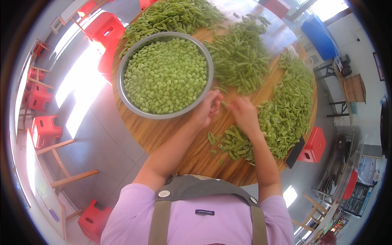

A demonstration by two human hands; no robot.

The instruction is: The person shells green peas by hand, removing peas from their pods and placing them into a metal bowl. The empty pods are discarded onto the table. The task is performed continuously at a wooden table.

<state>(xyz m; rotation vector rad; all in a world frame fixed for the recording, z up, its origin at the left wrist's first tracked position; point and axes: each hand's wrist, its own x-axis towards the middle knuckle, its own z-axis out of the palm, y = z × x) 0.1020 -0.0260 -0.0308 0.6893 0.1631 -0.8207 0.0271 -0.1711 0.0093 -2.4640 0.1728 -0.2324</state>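
My left hand is beside the right rim of a steel bowl full of shelled green soybeans. Its fingers are curled, and a bit of green shows between them, too small to make out. My right hand faces it across a small gap, with a green soybean pod at its thumb and fingertips. Past both hands lies a heap of plump soybean pods. Flattened, split-looking pods spread along the right side, partly under my right forearm.
Another pod heap covers the far left of the round wooden table. A dark flat object sits at the table's right edge. Red plastic stools stand around, one close on the right. Loose pods lie near me.
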